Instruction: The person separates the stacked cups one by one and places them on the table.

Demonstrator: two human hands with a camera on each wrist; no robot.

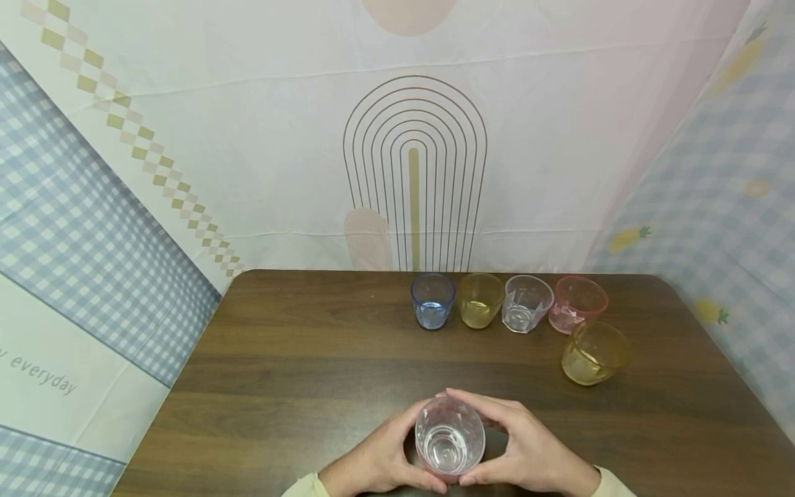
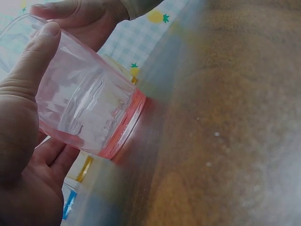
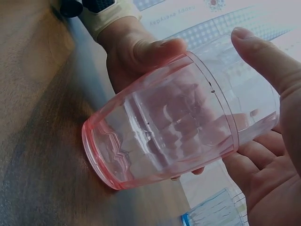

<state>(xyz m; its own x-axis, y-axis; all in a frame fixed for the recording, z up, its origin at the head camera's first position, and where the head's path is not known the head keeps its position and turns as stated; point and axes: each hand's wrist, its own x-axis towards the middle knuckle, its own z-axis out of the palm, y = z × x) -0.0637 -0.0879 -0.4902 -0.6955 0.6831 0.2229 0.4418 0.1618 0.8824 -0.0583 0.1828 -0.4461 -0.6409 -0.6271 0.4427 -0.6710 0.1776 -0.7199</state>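
Note:
A clear cup (image 1: 448, 431) is nested in a pink cup (image 3: 155, 132), its upper part standing out above the pink rim in the right wrist view. My left hand (image 1: 381, 455) grips the pink cup, thumb on the near side and fingers behind. With its thumb and fingers, my right hand (image 1: 531, 449) holds the clear cup near its top. The stack is near the table's front edge, its mouth facing up to the head view. In the left wrist view the pink base (image 2: 127, 127) is close to the tabletop; contact is unclear.
At the table's (image 1: 298, 359) back stand a blue cup (image 1: 433, 301), a yellow cup (image 1: 481, 301), another clear cup (image 1: 525, 305) and another pink cup (image 1: 574, 307) in a row. A second yellow cup (image 1: 590, 359) stands in front of the row's right end.

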